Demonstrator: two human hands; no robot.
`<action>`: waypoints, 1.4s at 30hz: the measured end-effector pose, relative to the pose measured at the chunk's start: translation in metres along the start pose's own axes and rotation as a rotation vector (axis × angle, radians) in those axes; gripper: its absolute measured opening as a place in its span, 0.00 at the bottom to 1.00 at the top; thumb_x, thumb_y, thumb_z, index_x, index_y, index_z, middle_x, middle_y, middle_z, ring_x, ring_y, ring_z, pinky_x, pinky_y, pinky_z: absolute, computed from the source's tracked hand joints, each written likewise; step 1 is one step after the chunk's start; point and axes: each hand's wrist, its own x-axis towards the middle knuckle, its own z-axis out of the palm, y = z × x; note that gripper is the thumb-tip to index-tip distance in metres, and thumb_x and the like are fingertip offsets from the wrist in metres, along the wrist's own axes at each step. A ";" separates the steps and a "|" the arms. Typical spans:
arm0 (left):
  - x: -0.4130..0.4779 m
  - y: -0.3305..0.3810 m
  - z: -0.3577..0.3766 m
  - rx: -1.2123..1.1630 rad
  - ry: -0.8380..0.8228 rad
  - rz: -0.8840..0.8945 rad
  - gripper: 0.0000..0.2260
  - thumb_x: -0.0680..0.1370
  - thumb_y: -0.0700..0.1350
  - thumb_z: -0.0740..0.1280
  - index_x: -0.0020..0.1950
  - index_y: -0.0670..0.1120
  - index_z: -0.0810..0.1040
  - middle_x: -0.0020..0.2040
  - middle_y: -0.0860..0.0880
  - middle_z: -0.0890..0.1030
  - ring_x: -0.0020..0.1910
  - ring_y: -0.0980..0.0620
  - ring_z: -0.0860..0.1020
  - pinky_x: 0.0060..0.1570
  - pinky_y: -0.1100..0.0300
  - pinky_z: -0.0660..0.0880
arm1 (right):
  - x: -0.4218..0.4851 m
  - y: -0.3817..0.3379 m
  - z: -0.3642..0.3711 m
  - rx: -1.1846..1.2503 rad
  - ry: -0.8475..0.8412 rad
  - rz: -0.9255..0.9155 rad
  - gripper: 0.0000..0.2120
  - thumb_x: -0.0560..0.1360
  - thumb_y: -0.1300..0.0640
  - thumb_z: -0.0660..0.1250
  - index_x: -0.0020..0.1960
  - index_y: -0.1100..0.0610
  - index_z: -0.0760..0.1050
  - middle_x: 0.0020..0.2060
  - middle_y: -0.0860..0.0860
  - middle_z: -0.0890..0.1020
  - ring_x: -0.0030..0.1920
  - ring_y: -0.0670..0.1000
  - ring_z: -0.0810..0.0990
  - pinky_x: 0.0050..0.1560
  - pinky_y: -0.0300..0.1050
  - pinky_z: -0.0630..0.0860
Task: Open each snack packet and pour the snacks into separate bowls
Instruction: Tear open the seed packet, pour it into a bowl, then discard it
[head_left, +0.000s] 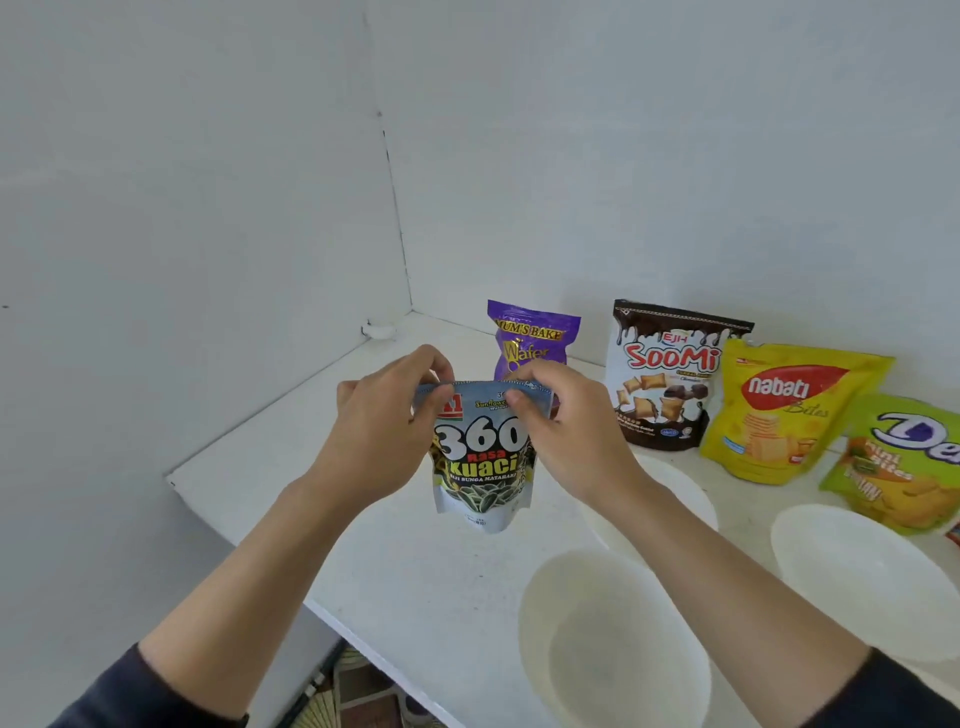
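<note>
I hold a grey sunflower-seed packet (480, 457) upright above the white counter (415, 571). My left hand (387, 421) pinches its top left corner and my right hand (566, 421) pinches the top right edge. The packet's top looks sealed. Three white bowls stand on the counter: one nearest me (613, 649), one at the right (862, 577), and one (685, 493) partly hidden behind my right forearm.
Along the back wall stand a purple wafer packet (532, 338), a brown-and-white Soomi packet (670, 374), a yellow Nabati packet (784, 410) and a green packet (904, 457). The counter's front edge drops off at the lower left, with floor below.
</note>
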 end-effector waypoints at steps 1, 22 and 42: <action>0.003 -0.010 0.002 0.010 -0.016 -0.009 0.03 0.84 0.47 0.62 0.51 0.54 0.72 0.46 0.57 0.81 0.46 0.60 0.77 0.59 0.43 0.72 | 0.004 0.004 0.008 -0.019 -0.009 0.004 0.04 0.81 0.58 0.66 0.51 0.57 0.79 0.46 0.50 0.83 0.49 0.48 0.80 0.40 0.38 0.78; -0.011 -0.089 0.059 -0.248 0.012 -0.139 0.07 0.79 0.42 0.72 0.50 0.55 0.81 0.44 0.59 0.82 0.42 0.60 0.81 0.36 0.72 0.73 | 0.014 0.047 0.062 -0.300 -0.231 -0.149 0.10 0.78 0.56 0.69 0.59 0.51 0.82 0.50 0.46 0.79 0.54 0.48 0.75 0.51 0.53 0.79; 0.004 -0.081 0.030 -0.173 -0.303 -0.185 0.07 0.80 0.49 0.69 0.44 0.55 0.84 0.43 0.56 0.85 0.40 0.58 0.82 0.33 0.73 0.71 | 0.014 0.037 0.078 -0.267 -0.299 -0.189 0.04 0.74 0.58 0.72 0.47 0.51 0.81 0.47 0.45 0.80 0.51 0.50 0.76 0.52 0.60 0.74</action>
